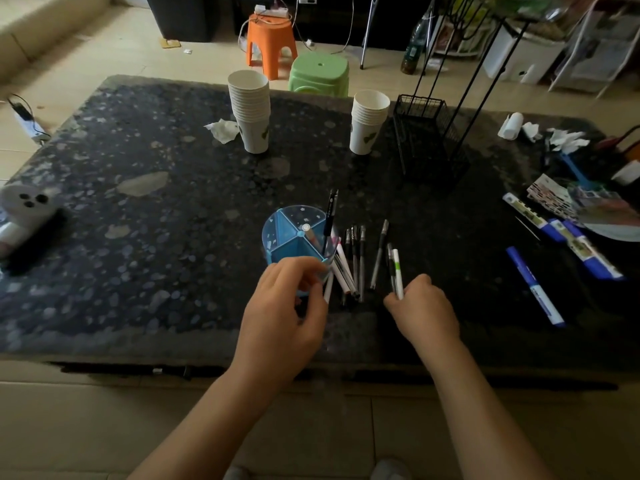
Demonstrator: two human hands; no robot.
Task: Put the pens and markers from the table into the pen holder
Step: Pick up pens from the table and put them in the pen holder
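Two pens stood in the pen holder [294, 237] — a black one [330, 216] upright against the right rim and a pale one [311, 237] leaning near the centre hub. The holder was a round, translucent blue plastic cup split by dividers into wedge compartments, sitting on the dark speckled tabletop [138, 202] near its front edge. Just to its right lay a loose cluster of pens [353, 261], roughly six or seven, some white-barrelled and some dark and slim, overlapping so the count was uncertain. One grey pen [379, 254] lay slightly apart, further right.

The left hand [287, 313] was curled against the holder's near wall, its grip closed round the cup with fingertips touching a white pen beside it. The right hand [424, 310] had its grip pinched on two pens [396, 271], one white with a green band and one dark, their tips pointing away from the person.

Well apart on the right lay three blue-and-white markers [535, 287] — one alone, the other two close together among printed papers. Further back stood two stacks of paper cups [249, 109], a black wire basket [426, 140] and crumpled tissues [221, 129]. A white cylindrical object [27, 206] rested at the left edge. Beyond the tabletop, an orange stool [270, 43] and a green stool [318, 72] stood on the tiled floor.
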